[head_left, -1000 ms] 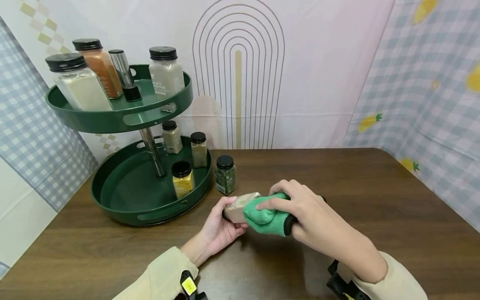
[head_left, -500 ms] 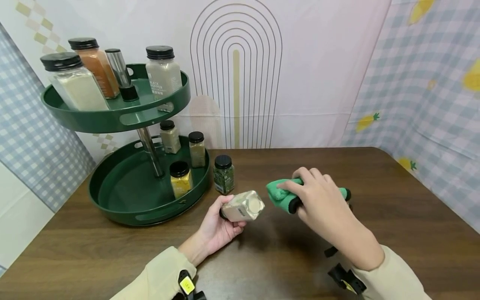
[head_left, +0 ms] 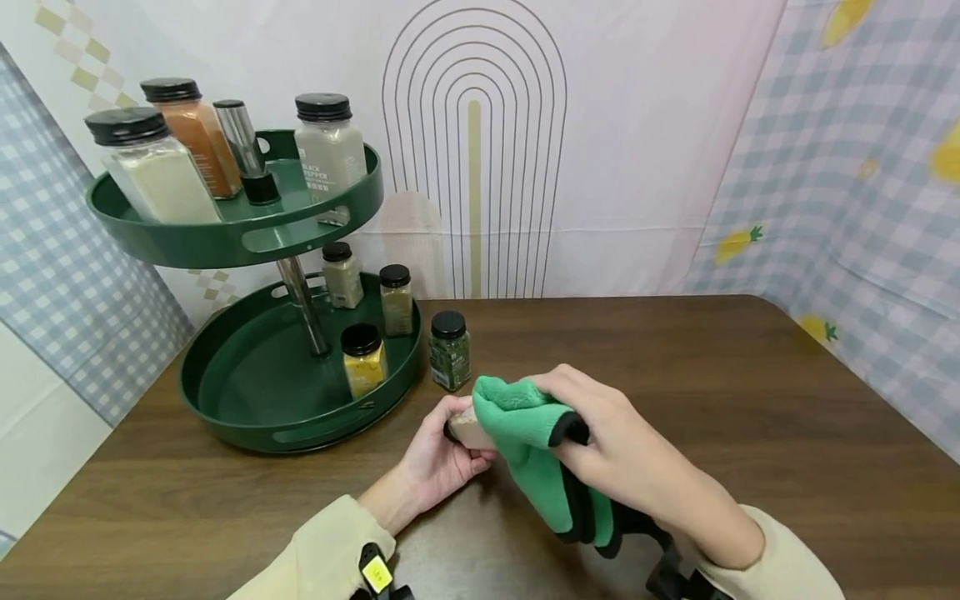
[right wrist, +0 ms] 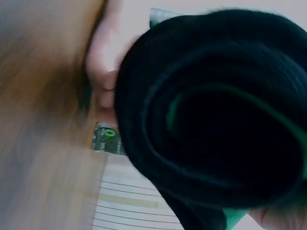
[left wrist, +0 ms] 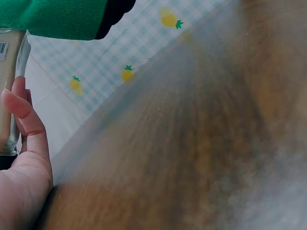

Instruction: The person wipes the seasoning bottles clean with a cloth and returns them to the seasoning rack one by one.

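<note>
A small glass spice jar with pale contents lies tilted in my left hand, its black-lid end toward the palm. In the left wrist view, fingers curl around the jar. My right hand grips a green cloth with black edging and presses it over the jar's far end, hiding that end. The cloth fills most of the right wrist view with its dark rolled edge. Behind the left hand, a jar of green herbs with a black lid stands upright on the table.
At left stands a two-tier green turntable rack. Its upper tray bears several tall jars and a metal cylinder. The lower tray holds small jars, one a yellow spice jar. The wooden table extends right toward a checked curtain.
The right hand lifted the cloth off the jar to the right, showing the jar's base, then brought it back over that end. The cloth now hangs down more unfolded. The left hand stayed nearly still.
</note>
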